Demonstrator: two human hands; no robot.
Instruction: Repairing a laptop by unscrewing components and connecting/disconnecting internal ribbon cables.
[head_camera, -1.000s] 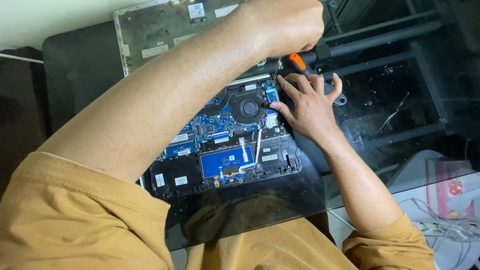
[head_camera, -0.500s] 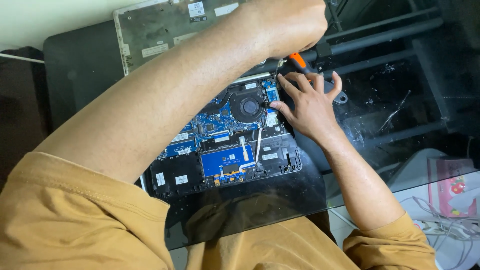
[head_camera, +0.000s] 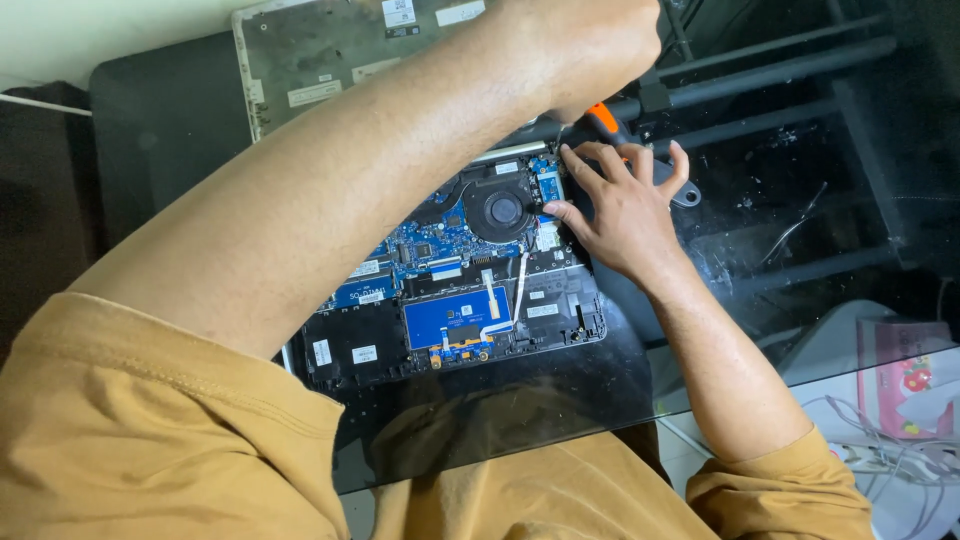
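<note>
Fingers of our left hand (head_camera: 590, 45) grip the screwdriver (head_camera: 598, 118), tip pointing down-left into the laptop (head_camera: 450, 270); our right hand (head_camera: 620, 205) rests spread beside it.

An opened laptop (head_camera: 450, 290) is lying mid-frame, circuit boards and fan showing; an orange-handled screwdriver (head_camera: 598, 120) is standing at its upper right corner
</note>
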